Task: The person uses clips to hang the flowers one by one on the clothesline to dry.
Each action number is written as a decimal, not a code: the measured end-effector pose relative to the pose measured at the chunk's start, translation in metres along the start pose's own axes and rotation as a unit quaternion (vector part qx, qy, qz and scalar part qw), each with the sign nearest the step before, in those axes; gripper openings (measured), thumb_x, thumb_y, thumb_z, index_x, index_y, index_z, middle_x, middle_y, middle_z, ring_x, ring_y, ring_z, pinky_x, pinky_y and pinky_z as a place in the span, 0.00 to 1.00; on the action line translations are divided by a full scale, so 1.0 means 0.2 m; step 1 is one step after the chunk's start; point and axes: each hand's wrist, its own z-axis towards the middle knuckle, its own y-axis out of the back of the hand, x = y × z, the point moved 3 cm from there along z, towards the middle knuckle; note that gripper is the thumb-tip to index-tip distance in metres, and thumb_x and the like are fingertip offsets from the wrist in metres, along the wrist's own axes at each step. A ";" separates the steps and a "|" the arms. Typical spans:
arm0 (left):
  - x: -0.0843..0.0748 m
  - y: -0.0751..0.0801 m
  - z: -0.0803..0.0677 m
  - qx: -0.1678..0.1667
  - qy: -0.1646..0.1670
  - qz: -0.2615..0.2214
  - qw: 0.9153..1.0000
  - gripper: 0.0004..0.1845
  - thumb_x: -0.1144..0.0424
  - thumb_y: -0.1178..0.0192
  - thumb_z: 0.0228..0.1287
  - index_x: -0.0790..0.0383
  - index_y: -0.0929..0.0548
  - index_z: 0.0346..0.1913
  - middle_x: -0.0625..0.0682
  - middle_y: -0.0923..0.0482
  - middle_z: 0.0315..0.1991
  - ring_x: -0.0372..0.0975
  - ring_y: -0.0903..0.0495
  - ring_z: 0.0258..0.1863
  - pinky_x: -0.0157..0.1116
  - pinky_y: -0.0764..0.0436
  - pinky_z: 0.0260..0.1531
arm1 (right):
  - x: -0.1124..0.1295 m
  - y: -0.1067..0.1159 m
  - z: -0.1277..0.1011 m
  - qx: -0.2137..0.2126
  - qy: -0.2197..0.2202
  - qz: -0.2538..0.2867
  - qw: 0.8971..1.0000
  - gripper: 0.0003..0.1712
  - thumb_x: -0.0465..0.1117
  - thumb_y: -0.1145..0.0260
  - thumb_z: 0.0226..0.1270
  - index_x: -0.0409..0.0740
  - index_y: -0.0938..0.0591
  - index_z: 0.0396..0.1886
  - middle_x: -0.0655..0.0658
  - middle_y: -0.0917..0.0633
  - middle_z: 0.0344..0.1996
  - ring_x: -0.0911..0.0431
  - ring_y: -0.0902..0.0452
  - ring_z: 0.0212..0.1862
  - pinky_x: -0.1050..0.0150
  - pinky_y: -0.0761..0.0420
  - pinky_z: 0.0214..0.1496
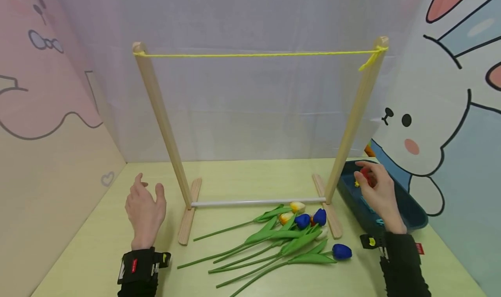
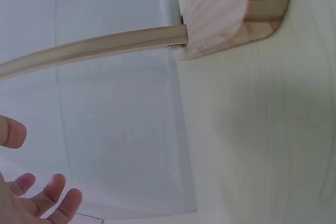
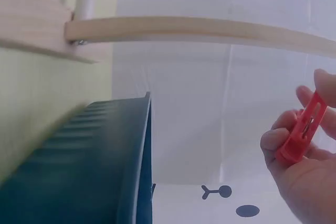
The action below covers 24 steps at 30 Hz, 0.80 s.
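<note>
My right hand [image 1: 377,192] is above the dark teal bin [image 1: 416,218] and grips a red clothespin [image 3: 302,135] between thumb and fingers. In the head view that clothespin is partly hidden by the fingers. A small yellow piece [image 1: 357,184] shows just below the hand, and light blue pieces [image 1: 379,221] lie inside the bin. My left hand [image 1: 145,210] hovers over the table left of the wooden frame, fingers relaxed and apart from the thumb, holding nothing. A yellow string [image 1: 254,55] runs between the tops of the frame's left post [image 1: 162,118] and right post [image 1: 358,114].
Artificial tulips with blue [image 1: 342,251], yellow and white heads lie in a spread on the table, in front of the frame's white lower bar [image 1: 254,202]. Flat wooden feet [image 1: 185,227] support the posts. A pale sheet [image 1: 250,110] closes off the back, with cartoon-printed panels on both sides.
</note>
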 end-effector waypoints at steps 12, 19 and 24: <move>-0.21 0.04 -0.04 -0.115 -0.140 -0.114 0.977 0.10 0.71 0.48 0.73 0.78 0.26 0.48 0.63 0.32 0.31 0.50 0.33 0.34 0.36 0.40 0.37 | 0.00 -0.05 0.00 -0.052 -0.085 0.079 0.992 0.18 0.38 0.46 0.81 0.30 0.14 0.41 0.72 0.24 0.28 0.69 0.32 0.28 0.79 0.34 0.31; -0.39 -0.10 -0.15 0.043 -0.325 -0.067 0.942 0.04 0.71 0.35 0.65 0.65 0.17 0.41 0.51 0.24 0.29 0.39 0.28 0.33 0.34 0.29 0.34 | 0.05 -0.03 0.02 -0.075 -0.086 0.153 0.982 0.24 0.39 0.51 0.83 0.25 0.16 0.34 0.64 0.24 0.18 0.66 0.28 0.27 0.78 0.28 0.33; -0.47 -0.22 -0.29 0.183 -0.376 -0.042 0.908 0.03 0.63 0.30 0.63 0.53 0.15 0.37 0.41 0.24 0.28 0.34 0.28 0.32 0.31 0.27 0.33 | 0.05 -0.02 0.01 -0.077 -0.094 0.193 0.974 0.24 0.37 0.50 0.82 0.23 0.20 0.29 0.58 0.29 0.14 0.61 0.35 0.21 0.70 0.34 0.26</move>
